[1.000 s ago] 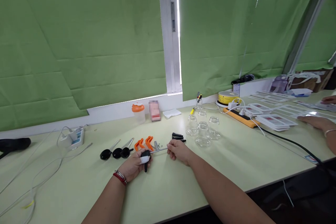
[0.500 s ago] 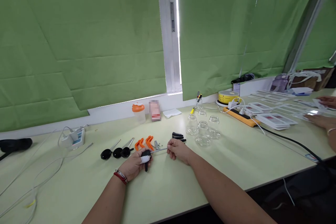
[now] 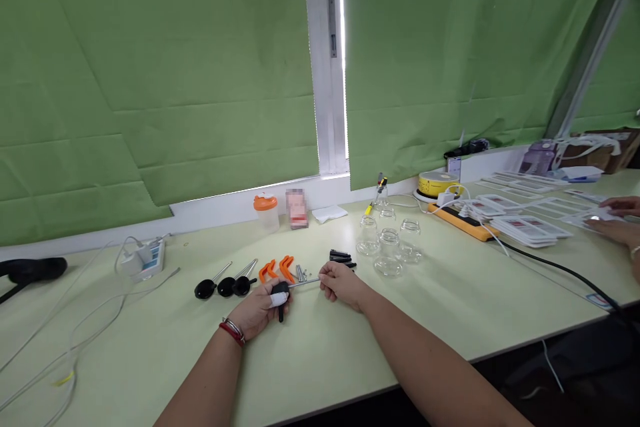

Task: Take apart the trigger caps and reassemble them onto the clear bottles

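Observation:
My left hand, with a white wrap on its thumb, is closed round a black part that has a thin metal rod. The far end of that rod is pinched in the fingertips of my right hand. Left of my hands lie several round black parts with metal rods. Orange curved pieces and small metal screws rest just behind my hands. Black toothed pieces lie behind my right hand.
Several clear glass jars stand right of centre. Behind are an orange-lidded cup, a pink box and an orange power strip. Cables cross the left side. At far right, another person's hands work over white cards.
The camera view has shifted slightly. Both my hands keep the same hold on the black part and its rod.

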Motion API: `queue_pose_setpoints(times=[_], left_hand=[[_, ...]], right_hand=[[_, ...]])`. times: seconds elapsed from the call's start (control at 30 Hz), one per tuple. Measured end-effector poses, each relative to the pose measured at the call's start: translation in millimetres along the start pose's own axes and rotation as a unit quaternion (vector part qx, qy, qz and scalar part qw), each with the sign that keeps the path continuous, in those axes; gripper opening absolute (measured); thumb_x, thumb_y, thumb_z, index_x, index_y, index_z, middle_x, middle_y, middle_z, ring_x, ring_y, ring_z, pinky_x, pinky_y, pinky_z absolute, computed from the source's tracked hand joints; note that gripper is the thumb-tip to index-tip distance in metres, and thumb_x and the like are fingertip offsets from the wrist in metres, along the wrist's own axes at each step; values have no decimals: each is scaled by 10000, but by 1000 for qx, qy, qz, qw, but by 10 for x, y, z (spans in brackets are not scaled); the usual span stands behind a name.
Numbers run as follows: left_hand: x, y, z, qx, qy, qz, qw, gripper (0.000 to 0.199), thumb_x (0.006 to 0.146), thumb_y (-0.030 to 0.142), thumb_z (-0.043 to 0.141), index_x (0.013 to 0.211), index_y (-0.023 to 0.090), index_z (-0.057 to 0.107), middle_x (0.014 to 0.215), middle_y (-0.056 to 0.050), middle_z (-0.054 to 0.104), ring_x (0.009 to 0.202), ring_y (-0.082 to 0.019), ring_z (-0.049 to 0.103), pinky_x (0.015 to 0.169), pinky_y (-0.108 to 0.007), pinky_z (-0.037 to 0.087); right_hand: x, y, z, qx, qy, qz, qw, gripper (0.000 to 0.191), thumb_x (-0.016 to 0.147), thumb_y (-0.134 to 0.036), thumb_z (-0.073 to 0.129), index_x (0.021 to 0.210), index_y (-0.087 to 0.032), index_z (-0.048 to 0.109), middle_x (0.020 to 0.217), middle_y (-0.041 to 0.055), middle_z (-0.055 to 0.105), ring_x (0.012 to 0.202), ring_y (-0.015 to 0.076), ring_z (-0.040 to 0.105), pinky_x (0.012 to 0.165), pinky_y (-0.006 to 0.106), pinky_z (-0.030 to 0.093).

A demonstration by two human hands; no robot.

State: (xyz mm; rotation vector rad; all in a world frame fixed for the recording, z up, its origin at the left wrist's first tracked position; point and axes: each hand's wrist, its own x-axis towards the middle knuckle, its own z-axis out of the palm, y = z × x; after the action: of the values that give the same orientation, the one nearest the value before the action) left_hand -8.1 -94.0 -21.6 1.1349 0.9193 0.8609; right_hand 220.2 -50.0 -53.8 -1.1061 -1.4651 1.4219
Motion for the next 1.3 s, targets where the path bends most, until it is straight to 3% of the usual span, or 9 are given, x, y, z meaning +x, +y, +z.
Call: queue_pose_setpoints(times=[0.7, 0.83, 0.93, 1.0, 1.07, 1.1, 1.17, 1.23, 1.3], left_hand=[[-6, -14, 10, -1, 12, 4, 1000, 359, 653, 235, 758, 973, 188, 602, 773, -21, 611, 647, -140, 537, 652, -287, 392], [-13, 20, -36, 22, 6, 37, 999, 379, 684, 269, 736, 1041, 195, 630, 773, -36, 626, 634, -151, 546, 631, -296, 400], [-73, 125, -136, 0, 33, 100, 994, 375, 689, 283, 722, 1041, 186, 637, 795, -41, 628, 625, -137, 541, 594, -271, 399], [-142, 216, -251, -29, 87, 163, 982, 394, 673, 296, 718, 1038, 177, 629, 812, -45, 624, 606, -121, 533, 565, -255, 393], [-220, 296, -404, -45, 182, 232, 954, 413, 659, 332, 690, 1034, 175, 615, 812, -50, 620, 577, -113, 522, 531, -249, 384], [-256, 325, -490, -40, 252, 269, 929, 413, 656, 367, 658, 1016, 170, 611, 787, -48, 615, 564, -114, 514, 518, -251, 383], [-310, 356, -665, 22, 459, 302, 835, 389, 671, 435, 558, 944, 162, 605, 707, -30, 599, 519, -118, 492, 488, -260, 384], [-335, 346, -816, 42, 560, 309, 768, 375, 685, 414, 516, 968, 173, 566, 652, 15, 536, 523, -117, 472, 477, -243, 354], [-330, 304, -919, 68, 612, 297, 730, 363, 700, 399, 510, 985, 179, 552, 629, 36, 494, 532, -120, 456, 493, -245, 354]], right_hand=[[-65, -92, 14, -13, -10, 14, 1000, 191, 854, -247, 542, 687, -163, 504, 551, -34, 553, 424, 66, 488, 403, 181, 388], [-93, -120, 31, -14, -3, 9, 1000, 205, 860, -293, 549, 707, -166, 499, 587, -34, 557, 429, 63, 482, 403, 185, 384], [-99, -130, 42, -11, 1, 4, 1000, 272, 897, -365, 488, 709, -168, 492, 602, -31, 546, 426, 64, 479, 389, 187, 372], [-101, -132, 45, -10, 1, 4, 1000, 296, 914, -387, 452, 723, -166, 499, 610, -26, 544, 428, 65, 481, 389, 189, 375], [-103, -131, 44, -13, -1, 6, 1000, 299, 911, -396, 458, 730, -164, 508, 619, -22, 547, 433, 65, 480, 395, 190, 381], [-103, -128, 43, -15, -2, 7, 1000, 298, 904, -400, 473, 726, -164, 509, 622, -20, 550, 437, 65, 479, 399, 190, 384], [-102, -119, 40, -19, -5, 5, 1000, 300, 889, -407, 502, 710, -167, 505, 625, -18, 556, 441, 64, 475, 407, 192, 389], [-98, -105, 37, -24, -7, 4, 1000, 302, 882, -409, 512, 700, -169, 501, 621, -17, 560, 438, 64, 468, 411, 194, 389], [-92, -88, 35, -29, -8, 2, 1000, 303, 882, -411, 508, 699, -170, 501, 616, -16, 562, 440, 64, 466, 416, 191, 389]])
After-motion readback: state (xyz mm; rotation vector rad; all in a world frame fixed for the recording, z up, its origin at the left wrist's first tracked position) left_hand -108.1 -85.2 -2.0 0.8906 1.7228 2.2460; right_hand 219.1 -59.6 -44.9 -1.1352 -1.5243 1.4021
